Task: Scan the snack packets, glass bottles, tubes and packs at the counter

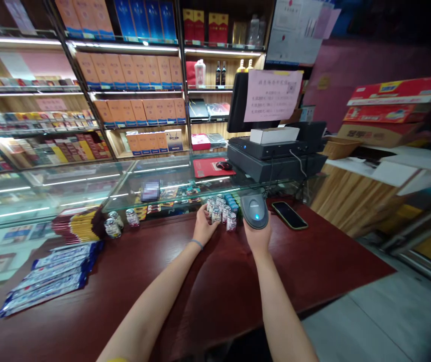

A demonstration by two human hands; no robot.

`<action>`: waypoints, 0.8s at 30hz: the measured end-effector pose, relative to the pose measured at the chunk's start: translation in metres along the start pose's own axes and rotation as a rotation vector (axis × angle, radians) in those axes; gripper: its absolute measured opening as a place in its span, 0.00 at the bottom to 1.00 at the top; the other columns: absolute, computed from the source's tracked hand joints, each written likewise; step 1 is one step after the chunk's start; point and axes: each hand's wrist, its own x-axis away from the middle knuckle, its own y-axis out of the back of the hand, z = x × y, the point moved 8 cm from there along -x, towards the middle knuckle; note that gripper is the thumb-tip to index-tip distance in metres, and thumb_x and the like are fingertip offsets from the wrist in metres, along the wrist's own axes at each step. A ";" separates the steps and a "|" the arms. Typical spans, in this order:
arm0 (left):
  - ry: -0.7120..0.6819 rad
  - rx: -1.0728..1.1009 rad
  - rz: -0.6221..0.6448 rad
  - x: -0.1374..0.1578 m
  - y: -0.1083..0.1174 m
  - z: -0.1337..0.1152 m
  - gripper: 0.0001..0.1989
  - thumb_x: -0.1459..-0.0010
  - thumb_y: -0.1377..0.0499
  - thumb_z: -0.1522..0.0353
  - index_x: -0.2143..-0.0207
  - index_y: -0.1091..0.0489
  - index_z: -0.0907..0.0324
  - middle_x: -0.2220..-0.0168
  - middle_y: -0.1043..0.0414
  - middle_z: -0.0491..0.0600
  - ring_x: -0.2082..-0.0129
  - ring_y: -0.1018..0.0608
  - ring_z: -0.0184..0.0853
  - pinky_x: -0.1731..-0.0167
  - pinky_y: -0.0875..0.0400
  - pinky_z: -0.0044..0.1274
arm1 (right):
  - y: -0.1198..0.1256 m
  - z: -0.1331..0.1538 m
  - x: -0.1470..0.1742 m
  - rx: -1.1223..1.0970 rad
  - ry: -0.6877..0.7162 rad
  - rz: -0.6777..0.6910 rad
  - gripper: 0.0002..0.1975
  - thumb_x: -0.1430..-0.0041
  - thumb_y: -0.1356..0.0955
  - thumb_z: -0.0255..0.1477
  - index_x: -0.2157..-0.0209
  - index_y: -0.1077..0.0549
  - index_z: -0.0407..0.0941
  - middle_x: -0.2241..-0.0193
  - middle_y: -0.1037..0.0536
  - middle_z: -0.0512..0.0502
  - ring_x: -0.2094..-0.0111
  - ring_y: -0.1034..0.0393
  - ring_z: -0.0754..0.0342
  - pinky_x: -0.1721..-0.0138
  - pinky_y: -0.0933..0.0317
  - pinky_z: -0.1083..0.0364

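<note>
My right hand (258, 239) grips a grey barcode scanner (254, 210), on whose top a blue light glows. Just left of it, several small clear bottles with white caps (231, 221) stand clustered on the dark red counter (215, 281). My left hand (204, 226) is curled around a small bottle (216, 216) at the near left side of this cluster; its fingertips are partly hidden. Behind the bottles are blue-capped ones (232, 202). A few more small bottles (112, 227) stand apart to the left.
Blue-and-white packets (55, 274) lie at the left beside a stack of yellow-and-maroon packs (78, 224). A phone (290, 215) lies right of the scanner. Beyond are a glass display case (155, 173), a mouse (223, 165) and a monitor (238, 103). Boxes (392, 113) are piled at right.
</note>
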 end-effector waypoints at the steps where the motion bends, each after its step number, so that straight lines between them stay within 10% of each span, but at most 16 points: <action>1: 0.014 0.005 -0.028 0.000 0.008 -0.001 0.40 0.55 0.31 0.71 0.40 0.41 0.57 0.56 0.37 0.50 0.59 0.29 0.35 0.56 0.28 0.29 | 0.000 0.001 0.001 0.010 0.010 -0.006 0.21 0.49 0.28 0.38 0.57 0.32 0.43 0.71 0.22 0.40 0.64 0.23 0.42 0.64 0.31 0.50; 18: -0.005 -0.209 -0.535 0.025 0.256 0.006 0.24 0.44 0.36 0.67 0.46 0.35 0.58 0.51 0.36 0.55 0.51 0.28 0.40 0.52 0.27 0.33 | -0.054 0.065 0.052 -0.091 0.232 0.188 0.24 0.50 0.26 0.38 0.53 0.30 0.42 0.68 0.20 0.41 0.70 0.24 0.47 0.68 0.30 0.52; 24: 0.037 -0.465 -0.538 0.019 0.296 0.025 0.37 0.50 0.34 0.71 0.38 0.41 0.60 0.42 0.39 0.59 0.38 0.37 0.48 0.35 0.45 0.41 | -0.072 0.093 0.079 -0.100 0.381 0.324 0.24 0.47 0.28 0.36 0.50 0.30 0.42 0.67 0.19 0.40 0.68 0.22 0.45 0.67 0.29 0.52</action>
